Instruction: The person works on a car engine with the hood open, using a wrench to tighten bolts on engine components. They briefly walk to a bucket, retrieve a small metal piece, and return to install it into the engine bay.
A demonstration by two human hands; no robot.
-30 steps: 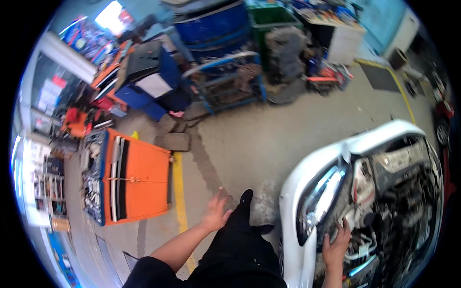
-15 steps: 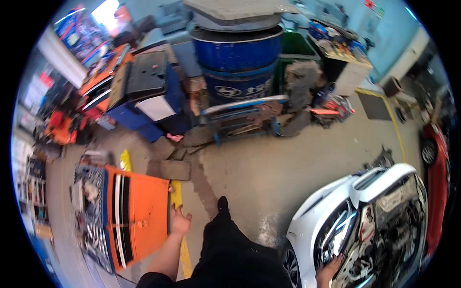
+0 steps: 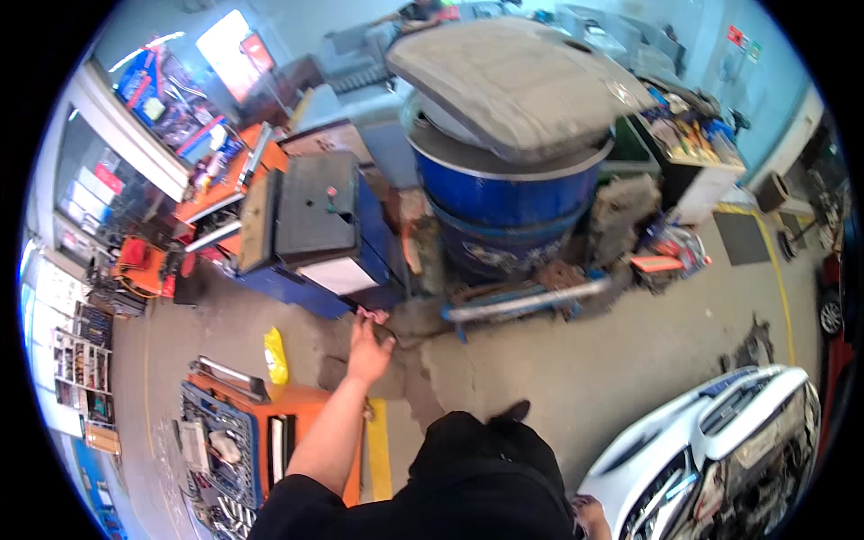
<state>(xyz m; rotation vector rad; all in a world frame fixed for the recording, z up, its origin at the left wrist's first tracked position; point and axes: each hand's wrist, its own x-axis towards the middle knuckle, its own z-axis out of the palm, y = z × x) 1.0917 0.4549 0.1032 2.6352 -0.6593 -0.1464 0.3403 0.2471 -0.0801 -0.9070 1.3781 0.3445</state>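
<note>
Orange cart (image 3: 308,399) carries a tray (image 3: 257,463) of tools (image 3: 238,430); left grip (image 3: 369,360) spreads empty, right grip (image 3: 590,510) can't be judged.

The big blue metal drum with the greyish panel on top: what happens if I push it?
The big, round blue metal drum would probably feel stiff and heavy, being wide and metal-looking. The broad, flat greyish panel overhangs it, so a hard shove might make that slide or tip off.

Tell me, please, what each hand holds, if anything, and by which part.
The left hand, spread open, holds nothing visible. For the right hand, near the car, it cannot be told; too little of it shows clearly.
</note>
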